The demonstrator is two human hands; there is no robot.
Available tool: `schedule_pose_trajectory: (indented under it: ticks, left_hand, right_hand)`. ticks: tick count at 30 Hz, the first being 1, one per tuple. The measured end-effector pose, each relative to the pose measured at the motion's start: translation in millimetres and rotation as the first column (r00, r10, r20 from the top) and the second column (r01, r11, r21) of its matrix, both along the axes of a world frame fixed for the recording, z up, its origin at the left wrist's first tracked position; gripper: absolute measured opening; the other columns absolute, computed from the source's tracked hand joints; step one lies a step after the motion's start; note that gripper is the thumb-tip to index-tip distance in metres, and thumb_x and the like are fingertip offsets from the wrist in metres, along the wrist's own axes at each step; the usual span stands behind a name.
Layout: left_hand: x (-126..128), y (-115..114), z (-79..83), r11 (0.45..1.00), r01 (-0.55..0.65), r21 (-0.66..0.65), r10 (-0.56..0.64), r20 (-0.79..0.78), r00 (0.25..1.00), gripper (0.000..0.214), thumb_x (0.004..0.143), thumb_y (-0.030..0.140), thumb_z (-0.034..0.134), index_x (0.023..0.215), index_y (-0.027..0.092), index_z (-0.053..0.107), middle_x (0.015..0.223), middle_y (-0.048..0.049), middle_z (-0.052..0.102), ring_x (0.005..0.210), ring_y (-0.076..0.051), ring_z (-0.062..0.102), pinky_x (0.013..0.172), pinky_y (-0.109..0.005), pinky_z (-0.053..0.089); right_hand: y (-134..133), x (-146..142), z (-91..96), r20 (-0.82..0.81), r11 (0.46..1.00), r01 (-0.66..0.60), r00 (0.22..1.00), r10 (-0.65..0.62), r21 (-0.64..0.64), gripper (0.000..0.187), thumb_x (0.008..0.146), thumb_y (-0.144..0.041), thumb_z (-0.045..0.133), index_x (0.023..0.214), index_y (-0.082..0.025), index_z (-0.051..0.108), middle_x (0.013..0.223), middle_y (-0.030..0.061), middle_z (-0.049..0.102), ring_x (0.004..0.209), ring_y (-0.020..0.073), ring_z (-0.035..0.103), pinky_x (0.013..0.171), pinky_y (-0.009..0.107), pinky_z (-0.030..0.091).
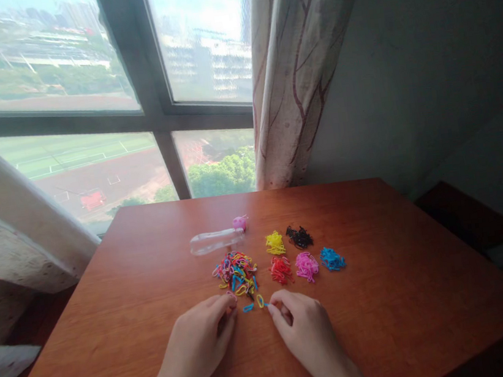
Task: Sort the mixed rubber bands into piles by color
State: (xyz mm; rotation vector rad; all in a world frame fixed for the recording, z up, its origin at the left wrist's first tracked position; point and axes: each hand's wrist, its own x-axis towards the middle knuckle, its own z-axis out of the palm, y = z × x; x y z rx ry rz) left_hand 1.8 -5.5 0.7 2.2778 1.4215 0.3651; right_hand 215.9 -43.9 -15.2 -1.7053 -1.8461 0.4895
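Where table meets window, left hand curled, hold unclear; right hand perhaps pinching blue band.

Your left hand and right hand are lying palm-down side by side near you, the right one pinching its thumb and forefinger together.

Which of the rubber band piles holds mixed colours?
The largest pile, leftmost, nearest the clear bottle; the rest, like the blue pile, are single-coloured.

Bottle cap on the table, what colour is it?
The bottle cap is pink, clearest in the head view.
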Motion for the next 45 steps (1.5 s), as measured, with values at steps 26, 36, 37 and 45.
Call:
schedule_pose_trajectory:
  ticks: [26, 36, 37, 45]
  left_hand:
    - [-1.1, 0.1, -2.8, 1.0, -0.003, 0.018, 0.003, -0.001, 1.0, 0.022, 0.094, 0.025, 0.042, 0.095, 0.026, 0.064, 0.088, -0.0007, 0.072, 0.077, -0.016, 0.068, 0.067, -0.023, 0.046]
    - [-1.1, 0.3, -3.0, 1.0, -0.003, 0.008, 0.003, -0.02, 1.0, 0.022, 0.094, 0.025, 0.042, 0.097, 0.026, 0.064, 0.09, -0.0007, 0.073, 0.079, -0.016, 0.068, 0.069, -0.023, 0.046]
    - [-1.1, 0.2, -3.0, 1.0, -0.003, 0.008, 0.003, -0.019, 1.0, 0.021, 0.094, 0.025, 0.042, 0.097, 0.026, 0.064, 0.089, -0.0006, 0.073, 0.078, -0.016, 0.068, 0.068, -0.023, 0.046]
    - [-1.6, -0.7, -1.0, 1.0, -0.004, -0.002, 0.004, -0.002, 1.0, 0.021, 0.094, 0.025, 0.042, 0.096, 0.026, 0.063, 0.089, -0.0002, 0.072, 0.078, -0.017, 0.068, 0.068, -0.023, 0.046]
  right_hand:
    - [4.1, 5.0, 10.2, 0.157, 0.998, -0.021, 0.987, 0.03, -0.06, 0.012, 0.086, -0.017, 0.061, 0.076, -0.024, 0.063, 0.064, -0.0046, 0.064, 0.057, 0.0119, 0.058, 0.055, 0.025, 0.025]
    - [2.8, 9.5, 15.8, 0.052, 0.999, -0.028, 0.998, 0.03, -0.044, 0.01, 0.087, -0.019, 0.059, 0.079, -0.023, 0.064, 0.062, -0.0047, 0.061, 0.056, 0.0115, 0.055, 0.055, 0.024, 0.027]
    - [3.0, 9.3, 15.2, 0.043, 0.998, -0.032, 0.998, 0.034, -0.046, 0.01, 0.087, -0.019, 0.059, 0.079, -0.023, 0.064, 0.062, -0.0049, 0.06, 0.056, 0.0115, 0.055, 0.055, 0.023, 0.027]
    - [3.0, 15.5, 6.1, 0.112, 0.999, -0.009, 0.994, 0.005, 0.032, 0.011, 0.088, -0.02, 0.057, 0.078, -0.022, 0.063, 0.061, -0.0043, 0.059, 0.054, 0.012, 0.054, 0.055, 0.025, 0.027]
